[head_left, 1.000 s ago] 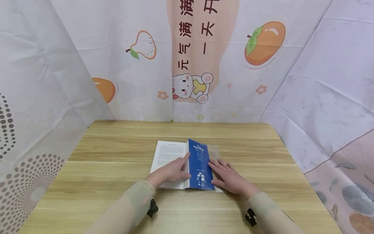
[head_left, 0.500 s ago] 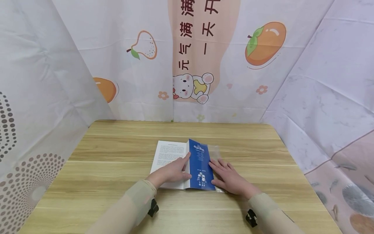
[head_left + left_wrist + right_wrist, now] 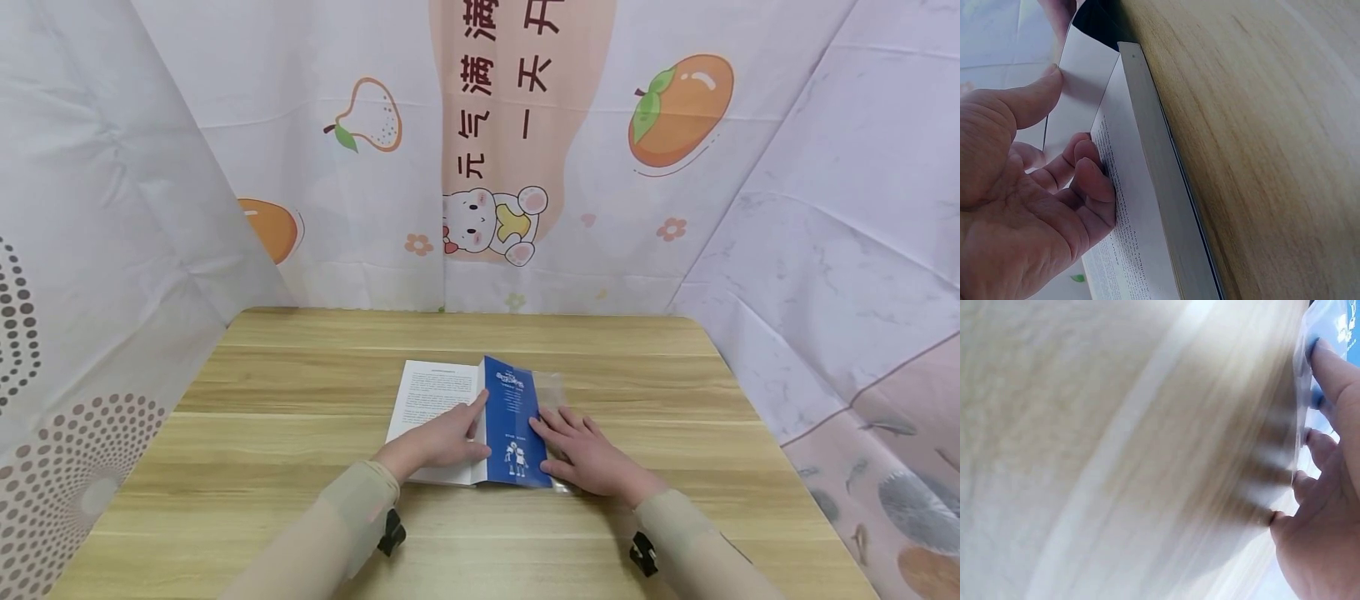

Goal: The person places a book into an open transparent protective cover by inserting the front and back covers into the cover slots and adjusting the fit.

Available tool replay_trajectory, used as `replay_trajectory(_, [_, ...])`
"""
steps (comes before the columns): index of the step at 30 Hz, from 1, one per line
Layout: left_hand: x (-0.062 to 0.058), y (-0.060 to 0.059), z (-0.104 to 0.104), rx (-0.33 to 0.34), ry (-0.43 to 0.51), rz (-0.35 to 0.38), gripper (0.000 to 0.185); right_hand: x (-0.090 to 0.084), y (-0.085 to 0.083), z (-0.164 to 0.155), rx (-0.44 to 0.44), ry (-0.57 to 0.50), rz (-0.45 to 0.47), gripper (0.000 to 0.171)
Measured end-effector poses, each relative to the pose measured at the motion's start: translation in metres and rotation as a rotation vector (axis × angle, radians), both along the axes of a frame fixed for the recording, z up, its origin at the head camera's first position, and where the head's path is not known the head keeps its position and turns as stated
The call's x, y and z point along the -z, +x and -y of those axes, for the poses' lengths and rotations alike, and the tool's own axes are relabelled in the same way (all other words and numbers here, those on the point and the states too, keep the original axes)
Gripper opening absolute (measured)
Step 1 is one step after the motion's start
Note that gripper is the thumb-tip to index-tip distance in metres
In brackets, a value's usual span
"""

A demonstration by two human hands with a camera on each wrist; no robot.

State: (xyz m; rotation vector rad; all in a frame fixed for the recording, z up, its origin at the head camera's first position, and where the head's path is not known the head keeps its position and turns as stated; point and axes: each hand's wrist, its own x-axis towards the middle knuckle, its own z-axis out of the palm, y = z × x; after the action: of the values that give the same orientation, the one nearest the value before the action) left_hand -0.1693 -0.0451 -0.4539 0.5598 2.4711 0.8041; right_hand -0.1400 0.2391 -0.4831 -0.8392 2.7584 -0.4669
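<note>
An open book [image 3: 433,383] with a printed page lies on the table, and a blue flap [image 3: 517,417] with white lettering and figures folds out to its right. Clear plastic film [image 3: 553,390] sticks out past the flap's right edge. My left hand [image 3: 444,437] reaches over the page; its index fingertip and thumb touch the flap's left edge. In the left wrist view its thumb presses the white strip [image 3: 1082,81] beside the page, and the other fingers bend against the page. My right hand [image 3: 588,454] lies with spread fingers on the film and the flap's right edge.
The wood-grain table [image 3: 315,350] surrounds the book. Patterned cloth [image 3: 360,208] hangs behind the table, with more cloth at both sides. A black device [image 3: 392,533] is strapped under the left wrist and another black device [image 3: 643,554] under the right.
My right fingertips have slid slightly left, further onto the blue flap. My left hand and the book stay where they were.
</note>
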Motion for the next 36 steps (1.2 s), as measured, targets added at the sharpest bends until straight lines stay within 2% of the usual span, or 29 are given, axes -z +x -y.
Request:
replay_trajectory(9, [0.0009, -0.0006, 0.0015, 0.012, 0.003, -0.007, 0.093, -0.0008, -0.0022, 0.0031, 0.012, 0.039, 0.007, 0.066])
replay_trajectory(21, [0.0054, -0.0023, 0.0008, 0.025, -0.014, -0.033, 0.093, -0.0002, -0.0017, 0.0007, -0.001, 0.012, 0.01, 0.066])
replay_trajectory(36, [0.0074, -0.0009, -0.0042, -0.002, -0.064, -0.011, 0.092, 0.0021, -0.0017, -0.0027, 0.001, -0.024, 0.019, 0.067])
